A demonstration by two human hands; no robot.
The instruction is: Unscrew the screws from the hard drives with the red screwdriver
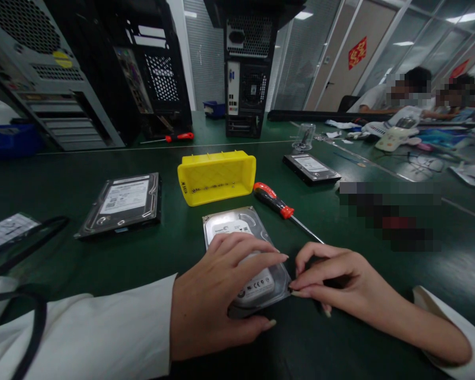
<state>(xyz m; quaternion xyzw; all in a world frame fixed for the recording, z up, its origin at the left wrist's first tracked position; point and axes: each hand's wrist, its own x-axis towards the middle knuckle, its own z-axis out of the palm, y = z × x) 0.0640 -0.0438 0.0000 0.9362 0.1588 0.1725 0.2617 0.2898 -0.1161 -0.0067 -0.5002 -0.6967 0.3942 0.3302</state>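
Note:
A silver hard drive [237, 219] lies label up on the green table, and my left hand [229, 285] is laid across it. The fingers reach over its top and the thumb is by its near edge, holding it down. At the drive's right corner my right hand [332, 279] is closed in a pinch. A tiny dark thing shows at those fingertips, too small to name. Just beyond, a red and black screwdriver [275, 200] lies with its shaft pointing toward my right hand. Behind the drive is a yellow bin [217, 197] with several tiny pieces in it.
Other hard drives lie to the left [122, 200] and back right [312, 168]. Computer cases [247, 79] stand along the back, with another screwdriver [178, 137] before them. A black cable [39, 316] loops at the left. People [396, 95] sit at the far right.

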